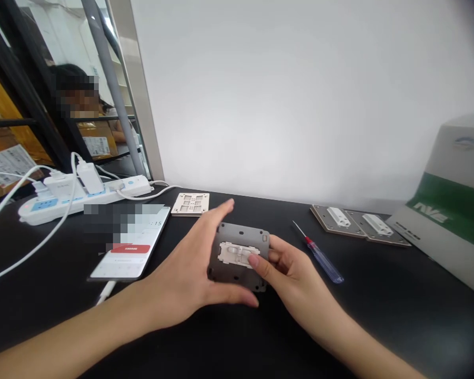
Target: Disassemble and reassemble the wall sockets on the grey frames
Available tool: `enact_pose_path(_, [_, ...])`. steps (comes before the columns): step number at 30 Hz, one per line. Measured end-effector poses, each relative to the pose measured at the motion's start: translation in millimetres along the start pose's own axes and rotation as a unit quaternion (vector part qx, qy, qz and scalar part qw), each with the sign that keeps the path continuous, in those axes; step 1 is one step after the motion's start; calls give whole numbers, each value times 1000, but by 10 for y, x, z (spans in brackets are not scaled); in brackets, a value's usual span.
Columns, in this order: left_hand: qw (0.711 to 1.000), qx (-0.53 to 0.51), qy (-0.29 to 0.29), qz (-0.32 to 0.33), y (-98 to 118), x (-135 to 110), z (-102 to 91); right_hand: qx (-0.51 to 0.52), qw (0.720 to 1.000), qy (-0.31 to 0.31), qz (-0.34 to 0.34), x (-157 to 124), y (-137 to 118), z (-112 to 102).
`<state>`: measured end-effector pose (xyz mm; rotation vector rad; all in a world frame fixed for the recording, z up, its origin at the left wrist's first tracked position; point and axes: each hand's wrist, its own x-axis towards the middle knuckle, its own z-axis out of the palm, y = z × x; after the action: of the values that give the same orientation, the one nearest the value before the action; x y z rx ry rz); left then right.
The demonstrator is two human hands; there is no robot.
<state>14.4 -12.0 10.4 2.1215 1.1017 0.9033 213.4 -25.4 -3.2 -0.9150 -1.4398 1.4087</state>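
Both hands hold a grey square switch plate (237, 242) with a white insert in its middle, raised on edge just above the black table (379, 305). My left hand (189, 273) grips its left side, thumb under the lower edge and fingers stretched up behind it. My right hand (288, 268) grips the right side, thumb pressed on the white insert. A small screwdriver (319, 255) with a red and clear blue handle lies on the table just right of my right hand.
A phone (132, 247) on a cable lies left of my hands, a white power strip (82, 195) with chargers behind it. A beige frame (190, 203) lies at the back. Two plates with white inserts (359, 223) and a green-and-white box (450, 210) sit right. A person sits far left.
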Motion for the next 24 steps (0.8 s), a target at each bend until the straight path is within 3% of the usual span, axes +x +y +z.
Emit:
enact_pose_path(2, [990, -104, 11, -93, -3, 0, 0, 6, 1000, 1, 3, 11, 10, -16])
enact_pose_path(4, [970, -190, -35, -144, -5, 16, -6, 7, 1000, -5, -1, 10, 20, -30])
enact_pose_path(7, [954, -247, -89, -146, -27, 45, -11, 5, 1000, -4, 5, -15, 32, -36])
enact_pose_path(12, [941, -290, -81, -152, -83, 52, 8, 22, 998, -8, 54, -49, 28, -43])
enact_pose_path(17, [929, -320, -85, -163, -66, 46, 19, 46, 996, -39, 59, -35, -7, -47])
enact_pose_path(24, [918, -338, -97, -181, -50, 21, 61, 12, 997, 20, 70, -59, 16, 18])
